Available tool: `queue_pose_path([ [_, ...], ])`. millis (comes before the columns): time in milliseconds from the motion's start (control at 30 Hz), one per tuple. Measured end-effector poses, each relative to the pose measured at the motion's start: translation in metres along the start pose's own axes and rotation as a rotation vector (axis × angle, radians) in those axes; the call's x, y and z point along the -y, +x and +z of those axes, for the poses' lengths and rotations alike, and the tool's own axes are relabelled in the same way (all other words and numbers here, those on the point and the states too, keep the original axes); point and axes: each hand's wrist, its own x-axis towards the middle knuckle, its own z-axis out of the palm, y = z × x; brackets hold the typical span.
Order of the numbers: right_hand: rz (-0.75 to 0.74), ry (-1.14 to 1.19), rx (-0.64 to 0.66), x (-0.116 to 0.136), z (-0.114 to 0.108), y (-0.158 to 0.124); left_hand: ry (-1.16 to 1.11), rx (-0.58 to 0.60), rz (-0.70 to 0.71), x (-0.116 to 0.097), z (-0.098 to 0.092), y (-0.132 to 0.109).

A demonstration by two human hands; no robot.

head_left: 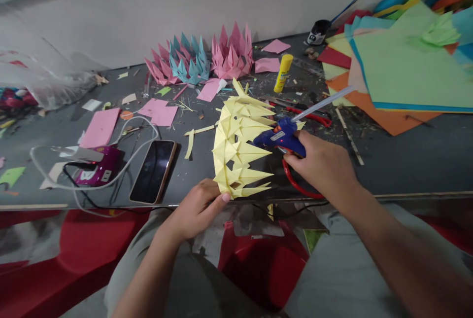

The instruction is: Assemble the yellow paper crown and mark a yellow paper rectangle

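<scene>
My left hand (205,207) pinches the near end of a yellow folded-paper crown (236,145), thumb on top and fingers underneath. The crown lies on its side, its spikes pointing right. In my right hand (320,160) is a blue hot glue gun (283,135), its nozzle among the crown's spikes. A clear glue stick (323,102) juts from the back of the gun toward the upper right. Whether the nozzle touches the paper I cannot tell. Below the gun curves the red handle of scissors (299,185).
Pink crowns (232,56) and a blue crown (190,61) stand at the back. A yellow glue stick tube (283,73) is upright beyond the gun. Coloured paper sheets (410,61) pile at right. A phone (153,171), a purple power adapter (99,165) and cables lie left.
</scene>
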Motion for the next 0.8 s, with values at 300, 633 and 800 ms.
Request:
queue_pose_path([
  [300, -0.13, -0.073, -0.023, 0.005, -0.014, 0.003, 0.001, -0.02, 0.027, -0.003, 0.0, 0.001],
  [633, -0.221, -0.077, -0.027, 0.013, -0.028, 0.001, -0.024, -0.035, 0.009, -0.003, 0.001, 0.001],
  [800, -0.198, -0.065, -0.02, 0.012, -0.028, 0.0, -0.021, -0.042, 0.015, -0.003, 0.0, 0.0],
])
